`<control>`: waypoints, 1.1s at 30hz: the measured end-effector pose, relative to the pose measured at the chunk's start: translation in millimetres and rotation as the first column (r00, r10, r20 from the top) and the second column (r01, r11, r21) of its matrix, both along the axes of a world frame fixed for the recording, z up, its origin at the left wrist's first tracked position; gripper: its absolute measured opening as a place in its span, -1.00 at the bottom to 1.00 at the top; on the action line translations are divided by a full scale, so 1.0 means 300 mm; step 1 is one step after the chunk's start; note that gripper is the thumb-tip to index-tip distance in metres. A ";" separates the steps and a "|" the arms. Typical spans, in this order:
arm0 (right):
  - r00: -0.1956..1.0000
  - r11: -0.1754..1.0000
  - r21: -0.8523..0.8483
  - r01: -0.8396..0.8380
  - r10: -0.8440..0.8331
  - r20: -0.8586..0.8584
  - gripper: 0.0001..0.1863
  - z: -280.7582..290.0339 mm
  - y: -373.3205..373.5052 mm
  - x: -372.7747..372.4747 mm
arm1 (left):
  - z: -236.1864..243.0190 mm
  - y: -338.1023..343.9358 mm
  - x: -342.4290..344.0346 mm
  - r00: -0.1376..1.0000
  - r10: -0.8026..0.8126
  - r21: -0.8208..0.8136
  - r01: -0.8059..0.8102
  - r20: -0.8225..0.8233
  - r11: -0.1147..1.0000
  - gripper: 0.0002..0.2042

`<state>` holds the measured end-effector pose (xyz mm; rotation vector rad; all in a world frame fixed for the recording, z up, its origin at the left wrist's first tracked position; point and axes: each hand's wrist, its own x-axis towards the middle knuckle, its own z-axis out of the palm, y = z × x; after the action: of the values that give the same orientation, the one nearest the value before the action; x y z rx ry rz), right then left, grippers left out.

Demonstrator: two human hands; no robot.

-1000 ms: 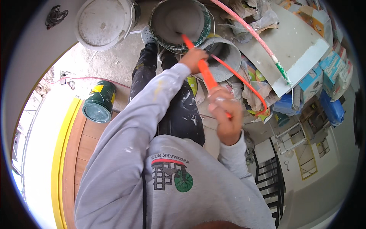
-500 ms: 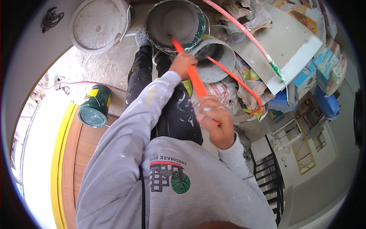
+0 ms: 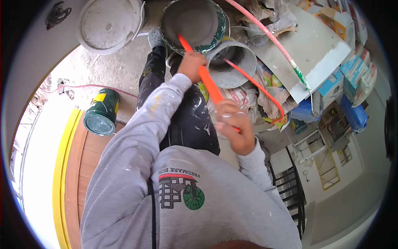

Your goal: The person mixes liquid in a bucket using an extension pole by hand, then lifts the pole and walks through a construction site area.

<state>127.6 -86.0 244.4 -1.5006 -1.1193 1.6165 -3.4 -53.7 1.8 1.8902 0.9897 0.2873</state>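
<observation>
Fingers of our left hand (image 3: 192, 66) are wrapped around an orange shaft (image 3: 210, 86), near the bucket. Our right hand (image 3: 236, 126) is also closed, slightly blurred, on the nearer end of this same shaft, and a short piece comes out below it. The shaft slants away from us, and its far end meets the grey mix (image 3: 191, 18) inside the green, splashed bucket (image 3: 220, 36); what lies under the mix we cannot see.

Just beside the bucket, on the right, we find a grey pail (image 3: 248, 62) with its mouth turned to us, and a curved red tube (image 3: 259, 88) near it. Further right are a pale board (image 3: 304, 52), a pink pole (image 3: 269, 35) with green end, and blue-and-white boxes (image 3: 332, 87), which bear printing too small for us to read.

On the left there is a bucket with whitish lid (image 3: 108, 25), and closer to us a dark green can (image 3: 103, 112) with yellow label (image 3: 98, 98); its writing is not clear to us.

Our grey sweatshirt (image 3: 207, 226) carries a chest print (image 3: 180, 191): dark capital letters, upside down in our view, then a red stripe, a black grid and a green round emblem.
</observation>
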 end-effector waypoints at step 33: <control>0.842 0.701 0.473 0.534 -0.492 -0.222 -0.64 0.394 0.215 0.323 | 0.576 0.267 0.461 0.977 -0.143 -0.167 0.169 0.159 0.971 -0.85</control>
<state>224.4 -21.6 362.5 -1.2179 -0.8816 0.8768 135.1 26.4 174.7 1.7441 0.7384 0.2313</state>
